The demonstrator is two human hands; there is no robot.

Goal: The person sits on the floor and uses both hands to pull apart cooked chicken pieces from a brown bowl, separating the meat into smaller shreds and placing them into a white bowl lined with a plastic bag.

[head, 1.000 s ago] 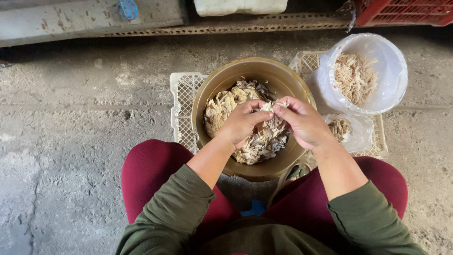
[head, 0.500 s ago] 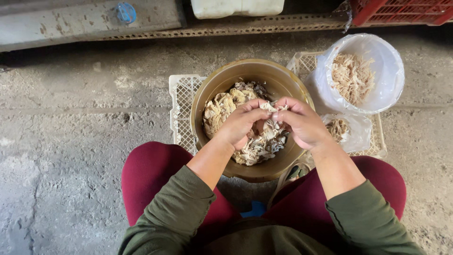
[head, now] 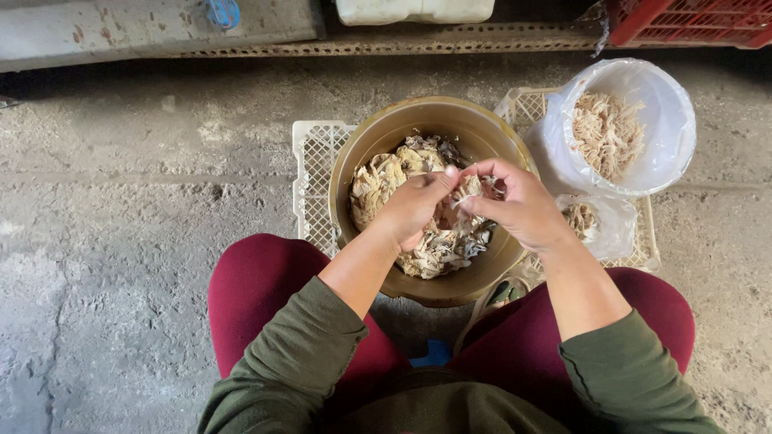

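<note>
A round brass-coloured bowl [head: 482, 124] sits on a white plastic crate between my knees, filled with pale beige and grey mushroom clumps [head: 378, 181]. Over the bowl my left hand [head: 414, 207] and my right hand [head: 519, 205] meet, both pinching one small pale mushroom piece [head: 468, 191] between thumbs and fingers. To the right stands a white bag-lined bucket [head: 667, 120] holding shredded pale strips [head: 607, 128]. A small clear bag [head: 611, 229] with a few shreds lies just below it.
White plastic crate [head: 314, 169] lies flat on the rough concrete floor [head: 121, 241]. A red crate [head: 691, 20], a white container [head: 414, 10] and a perforated metal strip run along the top edge. My red-trousered knees flank the bowl.
Both hands stay over the bowl, working the same piece; fingers have shifted slightly and the piece sits a little lower between them.
</note>
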